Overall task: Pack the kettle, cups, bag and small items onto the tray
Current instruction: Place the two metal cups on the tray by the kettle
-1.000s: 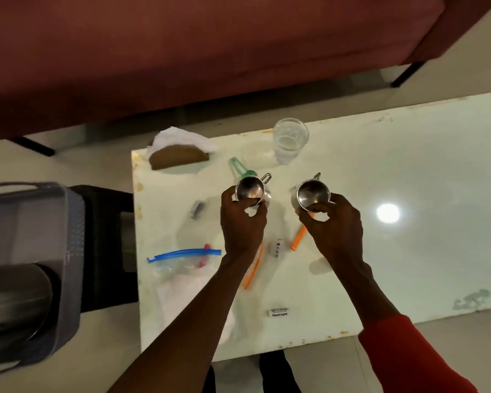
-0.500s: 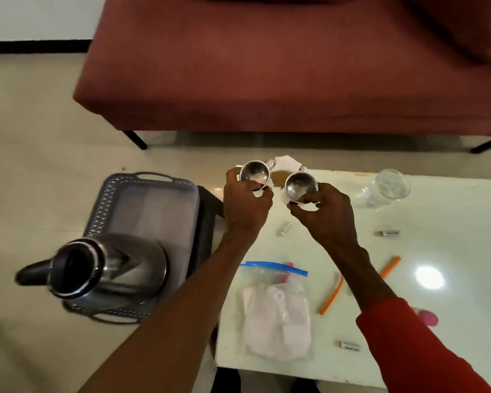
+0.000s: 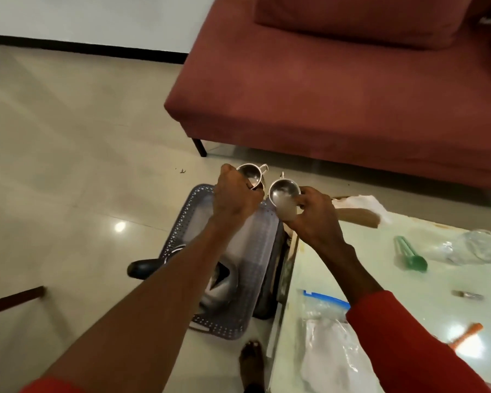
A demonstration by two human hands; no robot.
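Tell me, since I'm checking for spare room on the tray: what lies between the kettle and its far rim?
In the head view, bare tray floor runs from the kettle to the far rim, partly crossed by the left forearm.

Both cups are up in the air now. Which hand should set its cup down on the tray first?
Left. The left hand holds its steel cup over the far end of the grey tray. The right hand holds the other cup nearer the table edge.
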